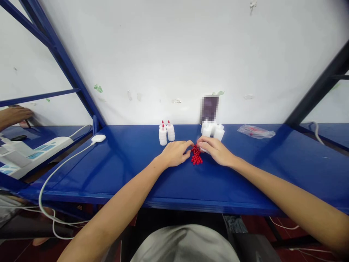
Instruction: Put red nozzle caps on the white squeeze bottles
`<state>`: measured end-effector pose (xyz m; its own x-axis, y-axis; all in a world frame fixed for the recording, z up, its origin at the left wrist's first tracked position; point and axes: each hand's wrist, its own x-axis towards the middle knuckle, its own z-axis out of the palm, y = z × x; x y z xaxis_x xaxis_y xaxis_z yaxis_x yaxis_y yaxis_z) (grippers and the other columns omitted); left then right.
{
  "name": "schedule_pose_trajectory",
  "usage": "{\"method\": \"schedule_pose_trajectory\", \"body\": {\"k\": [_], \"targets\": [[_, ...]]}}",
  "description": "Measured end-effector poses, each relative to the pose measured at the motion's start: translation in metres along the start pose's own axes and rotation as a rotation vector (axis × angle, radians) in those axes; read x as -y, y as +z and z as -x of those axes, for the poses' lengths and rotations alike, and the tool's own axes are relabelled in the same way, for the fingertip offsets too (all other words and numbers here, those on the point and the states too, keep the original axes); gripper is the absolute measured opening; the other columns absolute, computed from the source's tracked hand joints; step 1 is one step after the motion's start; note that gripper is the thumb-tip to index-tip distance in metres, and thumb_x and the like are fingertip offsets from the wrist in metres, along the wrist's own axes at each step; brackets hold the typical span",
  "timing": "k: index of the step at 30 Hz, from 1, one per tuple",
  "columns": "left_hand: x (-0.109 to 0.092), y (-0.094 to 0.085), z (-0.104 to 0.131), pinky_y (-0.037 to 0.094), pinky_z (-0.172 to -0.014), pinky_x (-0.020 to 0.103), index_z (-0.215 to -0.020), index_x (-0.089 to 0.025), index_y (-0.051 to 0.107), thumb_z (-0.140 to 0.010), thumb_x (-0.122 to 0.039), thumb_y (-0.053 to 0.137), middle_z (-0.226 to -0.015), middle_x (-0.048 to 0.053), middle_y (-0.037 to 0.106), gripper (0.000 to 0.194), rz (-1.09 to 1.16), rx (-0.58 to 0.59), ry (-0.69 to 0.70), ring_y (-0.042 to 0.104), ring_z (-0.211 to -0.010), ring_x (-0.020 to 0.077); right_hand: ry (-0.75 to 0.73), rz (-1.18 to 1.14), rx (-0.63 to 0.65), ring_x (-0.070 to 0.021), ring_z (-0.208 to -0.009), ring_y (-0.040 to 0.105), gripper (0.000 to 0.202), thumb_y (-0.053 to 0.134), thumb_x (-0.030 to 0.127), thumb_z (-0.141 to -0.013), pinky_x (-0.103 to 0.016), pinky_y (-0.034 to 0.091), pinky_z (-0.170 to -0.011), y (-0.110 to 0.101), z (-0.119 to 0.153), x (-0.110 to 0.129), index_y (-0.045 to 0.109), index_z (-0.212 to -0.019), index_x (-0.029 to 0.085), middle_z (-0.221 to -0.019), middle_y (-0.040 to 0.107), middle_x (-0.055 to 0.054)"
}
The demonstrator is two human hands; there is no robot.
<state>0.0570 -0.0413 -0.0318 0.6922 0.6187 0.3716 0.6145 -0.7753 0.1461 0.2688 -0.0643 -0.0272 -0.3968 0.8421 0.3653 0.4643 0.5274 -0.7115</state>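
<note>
Pieces [196,159], small, red and roundish, lie loose in a patch on the blue worktop [131,174], between the two hands I watch from my remote station. The relation I keep my eye on is this: the patch stretches away from the wearer, its long axis running toward the wall [152,54], and its far end tucks in where both sets of fingers come together. From the left hand [176,153] the patch lies to the right, just off the fingertips; from the right hand [218,151] it lies to the left. At the near end I judge the left hand nearer; at the far end I see little between them.

On the left, thumb and forefinger stand apart with a gap between; whether a tip touches a piece, I cannot tell. The right fingers look closed on a white object [203,149], mostly hidden by the hand.

Beyond the left hand I see three white bottles [163,136] with red tips, upright; beyond the right, a cluster of white containers [219,133]. Farther right lies a clear plastic bag [256,131] with something red inside.
</note>
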Motion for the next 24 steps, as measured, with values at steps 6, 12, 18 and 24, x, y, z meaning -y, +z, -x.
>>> {"method": "schedule_pose_trajectory", "body": {"k": [6,12,18,24], "targets": [[0.003,0.002,-0.001,0.037,-0.059,0.026,-0.109,-0.023,0.059,-0.093,-0.031,0.049,-0.082,0.002,0.066,0.020,0.023,0.050,-0.047,0.059,-0.069,0.0168,0.022,0.067,-0.039,-0.0166,-0.069,0.053,0.032,0.043,0.044,-0.094,-0.029,0.038,-0.068,0.002,-0.002,-0.004,0.058,-0.082,0.019,-0.073,0.059,0.000],[0.002,0.001,-0.003,0.033,-0.057,0.025,-0.101,-0.023,0.061,-0.090,-0.026,0.050,-0.074,0.000,0.063,0.016,0.063,0.078,-0.062,0.057,-0.064,0.0152,0.078,0.137,-0.087,-0.0164,-0.065,0.053,0.031,0.044,0.042,-0.093,-0.029,0.037,-0.064,0.003,-0.001,-0.008,0.059,-0.078,0.019,-0.066,0.058,0.001],[-0.002,-0.002,-0.002,0.033,-0.057,0.024,-0.104,-0.022,0.058,-0.092,-0.029,0.050,-0.065,-0.004,0.055,0.016,0.159,-0.085,-0.038,0.053,-0.059,0.0125,0.040,0.087,-0.063,-0.0152,-0.062,0.051,0.029,0.042,0.042,-0.096,-0.028,0.036,-0.064,0.002,0.000,-0.003,0.057,-0.083,0.020,-0.066,0.056,0.002],[-0.013,-0.007,0.000,0.034,-0.058,0.022,-0.108,-0.020,0.056,-0.096,-0.031,0.046,-0.062,-0.006,0.048,0.020,0.321,-0.196,0.029,0.045,-0.055,0.0091,-0.024,-0.003,-0.018,-0.0151,-0.062,0.046,0.045,0.035,0.049,-0.098,-0.029,0.036,-0.063,0.005,0.002,0.002,0.045,-0.065,0.020,-0.063,0.049,0.001]]}}
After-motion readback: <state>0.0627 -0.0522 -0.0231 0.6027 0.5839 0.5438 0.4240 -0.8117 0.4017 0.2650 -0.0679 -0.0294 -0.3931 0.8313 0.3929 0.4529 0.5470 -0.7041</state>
